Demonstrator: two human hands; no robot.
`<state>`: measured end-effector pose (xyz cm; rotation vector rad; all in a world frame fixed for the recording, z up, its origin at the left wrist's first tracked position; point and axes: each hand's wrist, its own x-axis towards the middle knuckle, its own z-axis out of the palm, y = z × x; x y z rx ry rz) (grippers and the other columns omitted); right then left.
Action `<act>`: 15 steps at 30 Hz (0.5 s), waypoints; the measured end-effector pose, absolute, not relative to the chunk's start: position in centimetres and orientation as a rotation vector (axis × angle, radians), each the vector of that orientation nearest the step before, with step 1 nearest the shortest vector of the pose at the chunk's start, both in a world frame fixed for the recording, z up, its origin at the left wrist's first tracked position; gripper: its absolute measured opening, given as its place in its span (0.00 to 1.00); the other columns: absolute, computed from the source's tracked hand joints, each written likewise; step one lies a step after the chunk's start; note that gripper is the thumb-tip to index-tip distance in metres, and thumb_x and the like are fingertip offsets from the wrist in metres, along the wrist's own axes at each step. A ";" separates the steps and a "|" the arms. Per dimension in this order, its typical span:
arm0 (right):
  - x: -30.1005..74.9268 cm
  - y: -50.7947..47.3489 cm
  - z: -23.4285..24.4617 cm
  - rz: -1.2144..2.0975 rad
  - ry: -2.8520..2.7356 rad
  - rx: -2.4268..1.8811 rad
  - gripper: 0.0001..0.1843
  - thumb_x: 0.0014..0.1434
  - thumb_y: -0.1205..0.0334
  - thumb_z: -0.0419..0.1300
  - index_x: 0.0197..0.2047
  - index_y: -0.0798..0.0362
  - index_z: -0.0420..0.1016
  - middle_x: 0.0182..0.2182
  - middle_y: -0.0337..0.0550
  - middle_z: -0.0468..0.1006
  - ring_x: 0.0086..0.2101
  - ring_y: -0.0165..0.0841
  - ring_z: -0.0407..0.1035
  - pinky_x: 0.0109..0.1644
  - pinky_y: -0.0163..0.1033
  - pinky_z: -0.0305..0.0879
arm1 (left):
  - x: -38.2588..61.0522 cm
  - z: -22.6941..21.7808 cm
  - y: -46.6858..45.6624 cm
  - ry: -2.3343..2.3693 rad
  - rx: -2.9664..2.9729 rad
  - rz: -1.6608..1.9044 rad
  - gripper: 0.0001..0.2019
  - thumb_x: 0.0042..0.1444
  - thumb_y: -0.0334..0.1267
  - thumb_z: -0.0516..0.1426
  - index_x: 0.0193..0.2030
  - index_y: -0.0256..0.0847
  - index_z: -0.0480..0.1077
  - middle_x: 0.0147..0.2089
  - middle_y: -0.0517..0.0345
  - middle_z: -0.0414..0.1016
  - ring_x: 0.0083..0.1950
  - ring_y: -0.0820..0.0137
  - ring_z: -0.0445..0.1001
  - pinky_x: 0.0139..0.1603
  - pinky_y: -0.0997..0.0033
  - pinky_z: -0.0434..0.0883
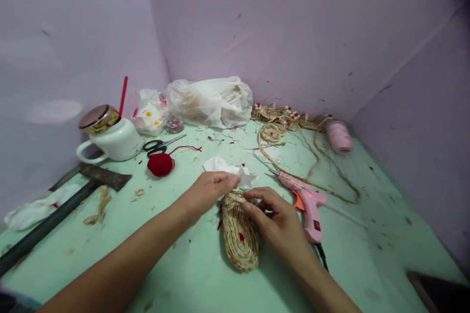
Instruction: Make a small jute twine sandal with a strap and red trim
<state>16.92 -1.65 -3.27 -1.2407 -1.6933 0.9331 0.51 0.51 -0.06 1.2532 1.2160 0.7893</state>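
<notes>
An oval piece of coiled straw rope (240, 239), shaped like a small slipper, lies in front of me with a red bit of yarn on its top. At its far right edge my right hand (277, 212) has thumb and index finger bent onto the rope. My left hand (216, 188) is over the far end, its fingertips pressed together in a pinch; what they hold is too small to make out. Just beyond it lies a crumpled white tissue (220, 165). A pink glue gun (306, 200) lies right of my right hand, its small light glowing red.
At left are a hammer (105, 176), a white mug (117, 139), scissors (161, 144) and a red yarn ball (160, 164). A white plastic bag (216, 102), straw rope (271, 132) and a pink thread spool (339, 138) sit along the back. A dark object (436, 293) lies at lower right.
</notes>
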 end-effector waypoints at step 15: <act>16.9 -2.1 -3.8 1.087 -1.593 -1.301 0.10 0.51 0.57 0.61 0.34 0.53 0.77 0.33 0.45 0.79 0.34 0.36 0.72 0.38 0.40 0.66 | 0.1 -1.3 0.8 1.302 1.200 0.631 0.08 0.40 0.38 0.56 0.17 0.37 0.63 0.12 0.68 0.56 0.16 0.80 0.51 0.18 0.77 0.48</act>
